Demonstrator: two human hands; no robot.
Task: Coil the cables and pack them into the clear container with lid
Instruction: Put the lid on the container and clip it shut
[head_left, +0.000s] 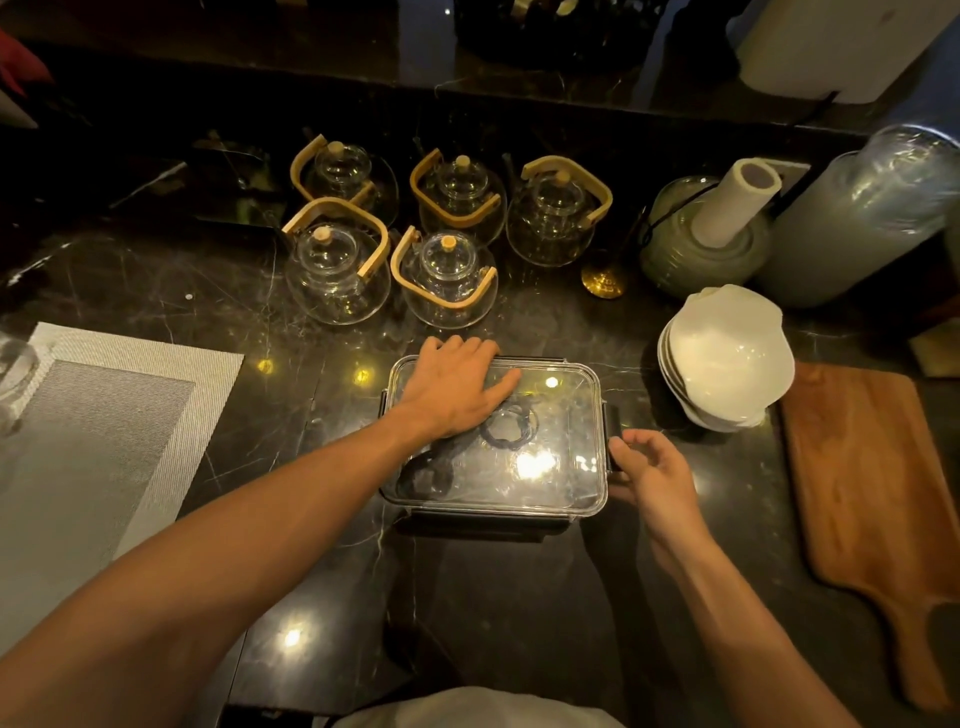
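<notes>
The clear container (566, 488) stands on the dark marble counter in the middle of the view, its clear lid (561, 410) on top. Through the lid I see a dark coiled cable (511, 423) and a second dark cable (423, 475) near the left end. My left hand (454, 387) lies flat on the lid's far left part, fingers straight. My right hand (652, 467) is at the container's right side, its fingertips on the black side latch (612, 431), fingers loosely bent.
Several glass teapots (447, 278) with wooden handles stand just beyond the container. A stack of white bowls (727, 358) and a wooden cutting board (872, 493) are to the right, a grey woven placemat (98, 431) to the left. A paper towel roll (737, 205) stands at the back right.
</notes>
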